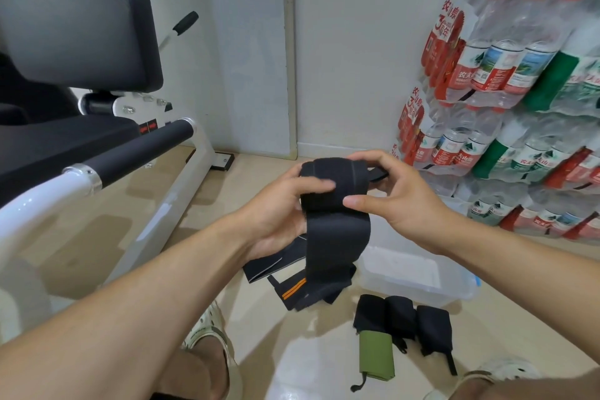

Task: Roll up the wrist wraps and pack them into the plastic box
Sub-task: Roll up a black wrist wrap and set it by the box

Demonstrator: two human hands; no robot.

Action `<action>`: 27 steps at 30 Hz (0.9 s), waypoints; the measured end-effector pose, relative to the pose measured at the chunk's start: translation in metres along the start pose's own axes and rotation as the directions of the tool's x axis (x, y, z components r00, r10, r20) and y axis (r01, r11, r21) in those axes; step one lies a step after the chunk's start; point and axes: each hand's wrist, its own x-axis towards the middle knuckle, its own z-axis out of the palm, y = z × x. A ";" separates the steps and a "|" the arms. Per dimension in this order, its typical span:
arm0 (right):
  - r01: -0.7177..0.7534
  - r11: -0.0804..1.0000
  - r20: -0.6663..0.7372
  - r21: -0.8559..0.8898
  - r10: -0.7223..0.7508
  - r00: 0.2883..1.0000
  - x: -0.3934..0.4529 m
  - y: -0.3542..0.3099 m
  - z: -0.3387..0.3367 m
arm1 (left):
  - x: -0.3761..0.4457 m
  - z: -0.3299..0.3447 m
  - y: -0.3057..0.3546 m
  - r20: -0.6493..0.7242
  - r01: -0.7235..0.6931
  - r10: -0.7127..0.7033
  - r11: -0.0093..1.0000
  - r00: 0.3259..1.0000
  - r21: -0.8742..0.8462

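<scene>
From the head camera, a person's left hand [285,208] and right hand [389,195] hold a black wrist wrap [334,191] in mid-air, fingers [354,201] curled round its half-rolled top while the loose tail hangs toward the floor [259,318]. Rolling well likely means keeping the band taut and edges aligned. Below, the clear plastic box [418,273] appears empty; three rolled wraps [402,321] lie just beside it.
</scene>
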 end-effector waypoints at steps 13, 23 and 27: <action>-0.082 0.990 0.047 0.118 0.077 0.996 0.001 0.000 0.001 | 0.008 -0.006 0.000 -0.094 -0.096 0.104 0.992 0.990 0.083; -0.284 0.898 0.119 0.335 0.258 0.959 0.003 0.002 0.003 | 0.006 -0.012 -0.006 -0.025 -0.179 0.190 0.953 0.981 0.245; -0.157 0.970 0.016 0.187 0.156 0.988 0.002 0.004 0.002 | 0.006 -0.009 -0.006 -0.065 -0.101 0.116 0.974 0.991 0.202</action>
